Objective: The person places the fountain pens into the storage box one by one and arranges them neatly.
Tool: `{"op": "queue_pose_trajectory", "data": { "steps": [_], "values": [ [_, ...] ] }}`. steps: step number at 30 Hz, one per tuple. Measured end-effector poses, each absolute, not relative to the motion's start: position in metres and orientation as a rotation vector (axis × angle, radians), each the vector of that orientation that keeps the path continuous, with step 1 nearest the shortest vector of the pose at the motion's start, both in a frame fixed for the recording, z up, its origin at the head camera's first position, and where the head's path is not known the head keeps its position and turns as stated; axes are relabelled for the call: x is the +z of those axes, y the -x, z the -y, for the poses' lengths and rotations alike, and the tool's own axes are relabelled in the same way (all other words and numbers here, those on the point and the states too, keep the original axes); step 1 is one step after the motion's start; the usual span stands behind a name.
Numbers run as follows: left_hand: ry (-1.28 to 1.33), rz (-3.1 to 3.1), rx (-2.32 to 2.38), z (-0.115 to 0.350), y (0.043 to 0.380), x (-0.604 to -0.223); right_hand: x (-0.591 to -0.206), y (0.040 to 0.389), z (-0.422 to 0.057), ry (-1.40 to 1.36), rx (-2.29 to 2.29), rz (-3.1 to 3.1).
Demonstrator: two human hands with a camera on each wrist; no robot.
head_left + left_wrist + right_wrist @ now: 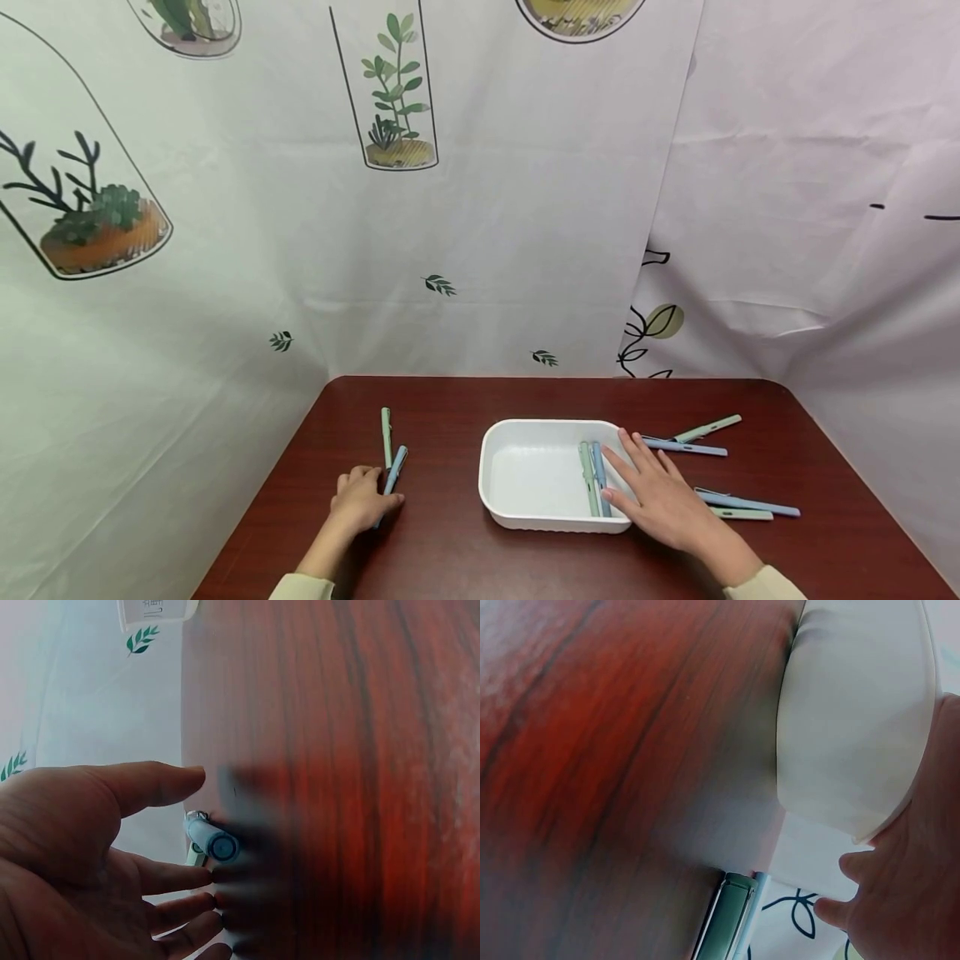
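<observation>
On the left of the table, my left hand [360, 500] rests around the near end of a light blue pen [396, 468]. In the left wrist view the thumb and forefinger stand apart, with the blue pen's end [223, 846] between them, not pinched. A light green pen [386, 433] lies just beyond. My right hand [663, 500] spreads over the right rim of a white tray [525, 475], fingers stretched out. Inside that tray, a green pen [588, 479] and a blue pen [599, 475] lie side by side near the right wall.
Right of the tray lie a blue pen [697, 449] and a green pen [712, 427], crossing at one end. Nearer, another blue pen [757, 504] lies against a green pen [746, 515]. Patterned white cloth [487, 208] hangs behind the dark red table [442, 567].
</observation>
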State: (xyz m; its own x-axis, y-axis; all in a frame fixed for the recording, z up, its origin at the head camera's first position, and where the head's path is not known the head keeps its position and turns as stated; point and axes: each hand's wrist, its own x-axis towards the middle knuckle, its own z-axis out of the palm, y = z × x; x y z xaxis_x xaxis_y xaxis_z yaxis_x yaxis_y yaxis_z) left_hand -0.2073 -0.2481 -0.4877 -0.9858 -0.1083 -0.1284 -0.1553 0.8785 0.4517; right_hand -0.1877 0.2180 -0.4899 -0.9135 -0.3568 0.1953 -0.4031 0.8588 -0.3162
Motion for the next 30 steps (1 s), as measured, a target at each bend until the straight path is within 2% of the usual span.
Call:
{"op": "queue_pose_trajectory", "data": {
  "steps": [23, 30],
  "values": [
    [0.109, -2.966, 0.807, 0.239, 0.201, -0.489, -0.488, 0.186, -0.217, -0.591, 0.538, 2.919],
    [0.12, -2.889, 1.056, 0.236, 0.201, -0.487, -0.487, 0.186, -0.217, -0.586, 0.537, 2.925]
  ]
}}
